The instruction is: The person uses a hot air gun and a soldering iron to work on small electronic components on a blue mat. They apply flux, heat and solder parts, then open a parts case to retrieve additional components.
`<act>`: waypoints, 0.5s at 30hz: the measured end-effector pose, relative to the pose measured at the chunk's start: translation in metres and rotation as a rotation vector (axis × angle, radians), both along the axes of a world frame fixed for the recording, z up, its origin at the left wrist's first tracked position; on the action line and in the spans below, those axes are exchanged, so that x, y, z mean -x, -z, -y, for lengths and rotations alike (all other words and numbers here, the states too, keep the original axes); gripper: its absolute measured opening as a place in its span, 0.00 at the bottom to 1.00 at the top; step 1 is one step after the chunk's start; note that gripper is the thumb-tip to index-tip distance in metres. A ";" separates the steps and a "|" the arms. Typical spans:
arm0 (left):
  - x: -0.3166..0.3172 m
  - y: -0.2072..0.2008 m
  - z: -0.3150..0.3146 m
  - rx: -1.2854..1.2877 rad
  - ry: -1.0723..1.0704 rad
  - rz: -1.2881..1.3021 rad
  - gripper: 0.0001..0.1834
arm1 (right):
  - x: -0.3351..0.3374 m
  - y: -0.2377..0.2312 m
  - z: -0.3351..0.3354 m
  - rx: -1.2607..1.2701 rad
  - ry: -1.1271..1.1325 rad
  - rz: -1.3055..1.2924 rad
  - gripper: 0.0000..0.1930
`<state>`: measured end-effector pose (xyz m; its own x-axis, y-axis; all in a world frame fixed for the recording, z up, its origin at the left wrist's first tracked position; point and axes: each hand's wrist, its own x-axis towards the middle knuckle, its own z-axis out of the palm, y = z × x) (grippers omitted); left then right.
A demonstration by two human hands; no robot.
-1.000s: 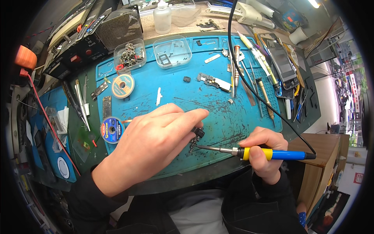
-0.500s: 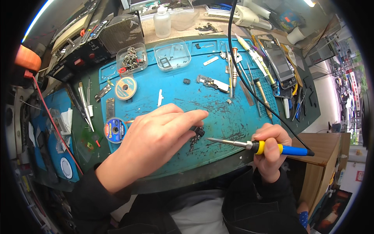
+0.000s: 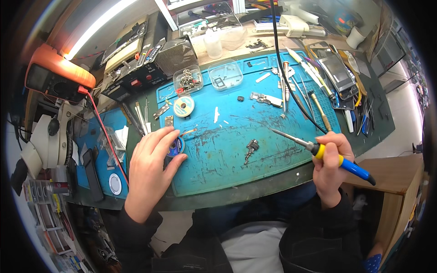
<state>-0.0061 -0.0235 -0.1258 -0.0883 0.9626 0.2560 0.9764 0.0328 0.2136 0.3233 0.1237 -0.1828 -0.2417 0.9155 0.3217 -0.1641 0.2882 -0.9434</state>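
Note:
My right hand (image 3: 331,164) grips a soldering iron (image 3: 347,167) by its yellow and blue handle. The iron's metal tip points left over the mat and touches nothing. To the left, my left hand (image 3: 152,166) is open, fingers stretched and thumb apart, over a blue solder spool (image 3: 179,147). The hand partly hides that spool, and I cannot tell whether it touches it. A small black electronic part (image 3: 251,148) lies on the blue work mat (image 3: 218,170) between the hands. A short coppery strip (image 3: 188,132) lies just past my left fingertips.
Behind the blue spool lies a cream-labelled spool (image 3: 183,107). Two clear boxes, one with metal bits (image 3: 189,81), one with small parts (image 3: 225,75), stand farther back. A black cable (image 3: 295,101) crosses the right side near screwdrivers and tweezers. An orange multimeter (image 3: 61,75) stands at left.
My left hand has moved left, away from the black part to the blue spool, uncovering the part. My right hand still holds the iron, its tip now angled more upward. The view has shifted left.

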 end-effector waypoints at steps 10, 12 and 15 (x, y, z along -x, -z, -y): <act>-0.043 0.003 -0.011 -0.071 0.171 0.426 0.21 | 0.043 -0.031 -0.014 -0.815 -0.243 0.674 0.28; -0.049 0.010 -0.015 -0.043 0.167 0.512 0.17 | 0.056 -0.029 -0.019 -0.902 -0.232 0.714 0.25; -0.054 0.014 -0.021 -0.025 0.144 0.561 0.13 | 0.055 -0.020 -0.019 -0.885 -0.281 0.691 0.24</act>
<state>0.0481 -0.0028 -0.1394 -0.0859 0.9692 0.2310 0.7078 -0.1038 0.6988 0.2678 0.1429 -0.1632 -0.7754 0.3219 0.5433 0.1443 0.9279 -0.3437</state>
